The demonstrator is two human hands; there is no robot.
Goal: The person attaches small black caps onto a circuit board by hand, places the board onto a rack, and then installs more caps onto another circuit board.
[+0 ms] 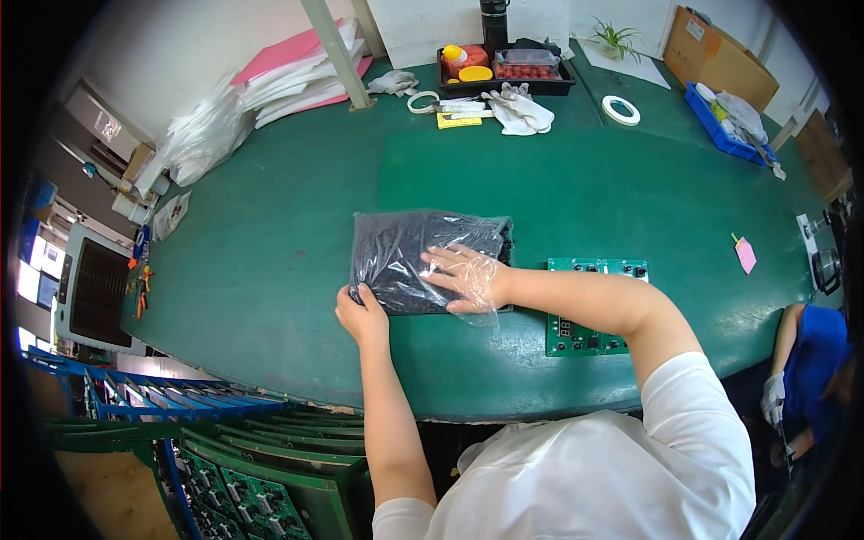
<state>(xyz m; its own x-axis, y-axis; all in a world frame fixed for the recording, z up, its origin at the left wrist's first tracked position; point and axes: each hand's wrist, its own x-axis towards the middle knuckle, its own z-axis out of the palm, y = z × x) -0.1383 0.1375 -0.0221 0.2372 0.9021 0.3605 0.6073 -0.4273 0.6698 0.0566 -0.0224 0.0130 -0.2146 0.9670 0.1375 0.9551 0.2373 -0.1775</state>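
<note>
A clear plastic bag (396,243) full of small black parts lies on the green table in front of me. My left hand (363,315) grips its lower left corner, thumb on top and the other fingers partly hidden. Spread flat over the bag's right half is my right hand (463,277), with clear film around its wrist and palm; whether the hand is inside the bag's mouth or on top I cannot tell. Beneath my right forearm sits a green circuit board (585,264) with a small digit display, partly covered by the arm.
At the back stand a black tray (558,87) with containers, white gloves (517,110), a tape roll (621,111) and a blue bin (720,130). Pliers (141,292) lie at left. A rack (297,477) holding circuit boards stands lower left. Another person (814,360) is at right.
</note>
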